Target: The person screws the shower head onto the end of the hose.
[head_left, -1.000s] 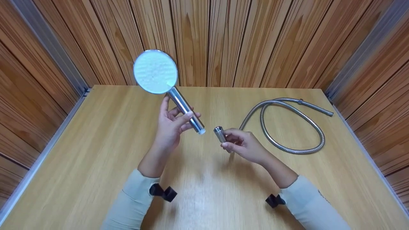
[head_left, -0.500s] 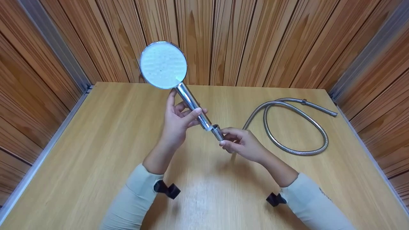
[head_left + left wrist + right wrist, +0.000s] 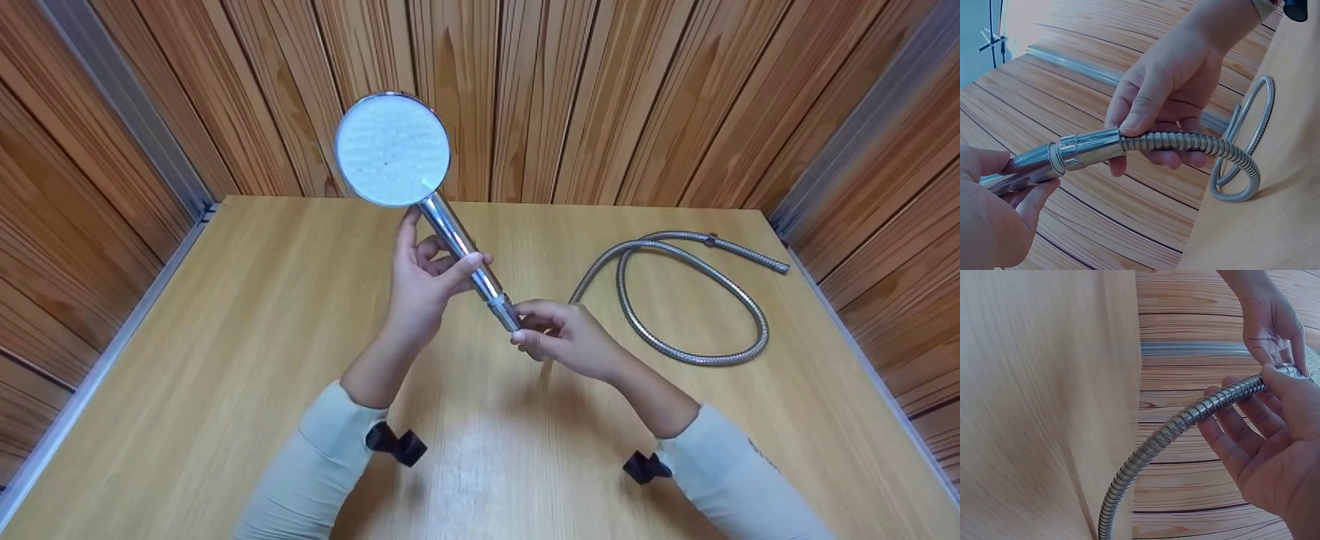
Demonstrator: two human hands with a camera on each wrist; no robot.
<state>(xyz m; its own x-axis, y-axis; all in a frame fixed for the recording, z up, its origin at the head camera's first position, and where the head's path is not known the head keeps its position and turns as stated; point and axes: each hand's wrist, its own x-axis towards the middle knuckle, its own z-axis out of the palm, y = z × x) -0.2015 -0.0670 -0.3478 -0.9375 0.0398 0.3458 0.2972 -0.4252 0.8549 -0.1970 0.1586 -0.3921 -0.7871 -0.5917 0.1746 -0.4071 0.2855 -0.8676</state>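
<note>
My left hand (image 3: 424, 289) grips the chrome handle of a shower head (image 3: 392, 150), its round white face tilted up and toward me. At the handle's lower end, the metal end nut (image 3: 1092, 147) of a shower hose (image 3: 1202, 142) meets the pale threaded collar, lined up with it. My right hand (image 3: 566, 337) pinches the hose at that nut between thumb and fingers, seen close in the right wrist view, where the ribbed hose (image 3: 1157, 441) runs down from the fingers to the table. Both joined parts are held up above the tabletop.
The rest of the hose lies in a loose loop (image 3: 761, 330) on the right of the wooden table (image 3: 225, 337), its free end (image 3: 780, 267) near the right edge. Wood-panelled walls (image 3: 525, 97) stand behind and at both sides. Dark wrist mounts (image 3: 409, 448) sit on both sleeves.
My left hand has moved right and slightly up with the shower head, bringing its handle end onto the hose nut. My right hand stays nearly in place; the nut has tilted into line with the handle.
</note>
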